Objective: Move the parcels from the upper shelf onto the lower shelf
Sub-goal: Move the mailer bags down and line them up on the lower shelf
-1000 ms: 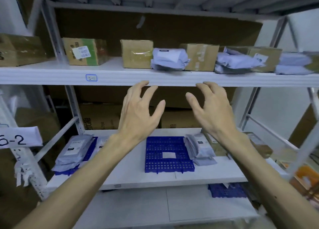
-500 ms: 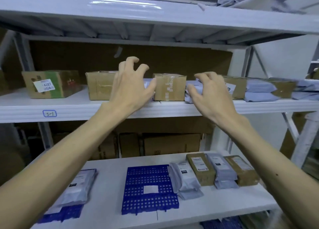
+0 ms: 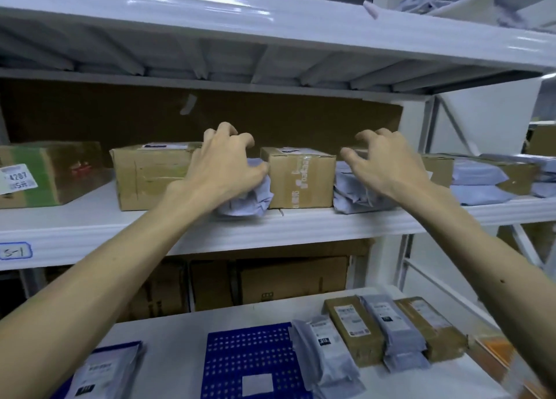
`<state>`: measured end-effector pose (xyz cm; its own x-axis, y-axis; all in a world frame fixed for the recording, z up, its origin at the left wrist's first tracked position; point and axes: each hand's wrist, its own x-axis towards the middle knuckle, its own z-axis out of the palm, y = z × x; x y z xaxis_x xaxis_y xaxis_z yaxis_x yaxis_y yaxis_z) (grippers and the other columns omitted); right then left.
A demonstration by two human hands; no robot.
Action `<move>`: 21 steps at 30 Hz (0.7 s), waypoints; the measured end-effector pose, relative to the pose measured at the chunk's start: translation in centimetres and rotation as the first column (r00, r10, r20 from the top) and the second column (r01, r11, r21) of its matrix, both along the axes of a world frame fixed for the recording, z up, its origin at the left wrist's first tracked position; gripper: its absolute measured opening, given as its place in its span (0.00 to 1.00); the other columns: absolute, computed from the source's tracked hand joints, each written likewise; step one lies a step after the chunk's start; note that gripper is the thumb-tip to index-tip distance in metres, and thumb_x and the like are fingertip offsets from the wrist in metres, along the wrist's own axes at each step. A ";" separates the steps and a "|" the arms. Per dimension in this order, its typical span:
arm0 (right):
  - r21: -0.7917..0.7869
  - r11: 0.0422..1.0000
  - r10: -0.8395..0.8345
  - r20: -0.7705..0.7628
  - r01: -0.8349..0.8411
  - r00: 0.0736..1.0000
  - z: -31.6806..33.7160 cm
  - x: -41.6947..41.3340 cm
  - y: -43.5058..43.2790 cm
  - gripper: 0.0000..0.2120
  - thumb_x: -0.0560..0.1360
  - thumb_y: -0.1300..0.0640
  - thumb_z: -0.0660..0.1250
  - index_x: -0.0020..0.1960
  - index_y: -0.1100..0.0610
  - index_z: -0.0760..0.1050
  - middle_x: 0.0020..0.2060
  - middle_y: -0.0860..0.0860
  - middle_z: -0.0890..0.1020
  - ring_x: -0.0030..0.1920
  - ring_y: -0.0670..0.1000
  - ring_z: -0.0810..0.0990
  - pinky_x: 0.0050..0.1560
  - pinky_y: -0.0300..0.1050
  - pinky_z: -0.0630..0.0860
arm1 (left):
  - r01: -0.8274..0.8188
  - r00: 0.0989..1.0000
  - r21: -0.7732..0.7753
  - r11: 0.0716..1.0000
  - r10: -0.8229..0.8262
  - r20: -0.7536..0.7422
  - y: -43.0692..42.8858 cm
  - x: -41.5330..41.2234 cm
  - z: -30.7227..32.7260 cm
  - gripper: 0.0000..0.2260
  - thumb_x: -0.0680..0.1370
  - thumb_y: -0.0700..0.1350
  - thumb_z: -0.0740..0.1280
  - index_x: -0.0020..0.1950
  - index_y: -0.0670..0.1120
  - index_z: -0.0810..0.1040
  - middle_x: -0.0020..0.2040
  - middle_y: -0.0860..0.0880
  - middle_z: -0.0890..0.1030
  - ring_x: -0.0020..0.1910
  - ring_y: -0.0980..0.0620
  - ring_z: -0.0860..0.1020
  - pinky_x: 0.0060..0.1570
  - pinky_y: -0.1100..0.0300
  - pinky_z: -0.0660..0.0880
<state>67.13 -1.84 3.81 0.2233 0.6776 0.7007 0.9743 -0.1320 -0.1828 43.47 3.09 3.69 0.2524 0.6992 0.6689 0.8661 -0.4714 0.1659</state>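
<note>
On upper white shelf (image 3: pixel 301 227), left hand (image 3: pixel 222 170) closes on crumpled grey poly-bag parcel (image 3: pixel 249 197); right hand (image 3: pixel 388 164), fingers spread, rests on 2nd grey bag (image 3: pixel 352 194). Grip bags' bulk, not loose film, before lowering to lower shelf (image 3: pixel 168 335).

I see matt brown cardboard boxes (image 3: pixel 301 177), crinkled grey plastic mailers (image 3: pixel 249 201), glossy white-painted metal shelves (image 3: pixel 301 221) and a perforated blue plastic mat (image 3: pixel 246 362).

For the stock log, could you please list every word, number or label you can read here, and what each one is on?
"4287": white sticker on the green-and-brown box, far left of the upper shelf.
"S-1": blue-outlined tag on the upper shelf's front edge.
Faint white print on the tape of the small carton between the hands: unreadable.
Parcel labels on the lower shelf: too small to read.
</note>
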 end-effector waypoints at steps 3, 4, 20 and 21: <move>-0.052 0.997 -0.050 0.025 0.051 0.998 -0.4 0.7 1.4 0.28 0.74 0.35 0.57 0.61 0.56 0.75 0.55 0.58 0.80 0.55 0.61 0.76 0.52 0.55 0.75 | -0.016 1.000 -0.062 0.998 0.014 -0.024 0.6 0.5 -0.1 0.25 0.75 0.61 0.64 0.67 0.49 0.72 0.66 0.45 0.69 0.66 0.43 0.67 0.56 0.47 0.69; -0.076 0.996 -0.049 0.020 0.050 0.999 -0.6 0.9 1.6 0.30 0.73 0.34 0.56 0.59 0.56 0.76 0.52 0.58 0.81 0.52 0.60 0.77 0.50 0.54 0.76 | -0.020 0.999 -0.085 0.996 0.017 -0.035 0.7 0.7 -0.3 0.26 0.74 0.63 0.63 0.68 0.50 0.72 0.65 0.45 0.69 0.65 0.42 0.67 0.55 0.47 0.69; -0.399 0.917 0.002 0.034 0.012 0.999 -0.6 3.0 2.7 0.37 0.68 0.25 0.54 0.60 0.52 0.75 0.60 0.56 0.77 0.55 0.59 0.75 0.49 0.51 0.70 | -0.318 0.928 -0.286 0.904 0.236 -0.287 2.2 2.1 -0.6 0.29 0.75 0.66 0.53 0.73 0.56 0.67 0.70 0.42 0.69 0.67 0.38 0.67 0.63 0.41 0.68; -0.419 0.908 0.006 0.042 0.012 0.999 -0.6 3.0 3.0 0.37 0.66 0.24 0.54 0.59 0.52 0.76 0.59 0.56 0.78 0.55 0.60 0.75 0.51 0.52 0.71 | -0.316 0.930 -0.287 0.904 0.236 -0.281 2.3 1.9 -0.6 0.29 0.75 0.66 0.53 0.73 0.56 0.67 0.70 0.42 0.69 0.67 0.38 0.67 0.63 0.41 0.69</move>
<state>70.09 1.18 3.22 0.2030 0.9104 0.3605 0.9792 -0.1907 -0.0698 45.39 5.35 3.06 0.1385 0.9298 0.3410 0.9856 -0.1630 0.0441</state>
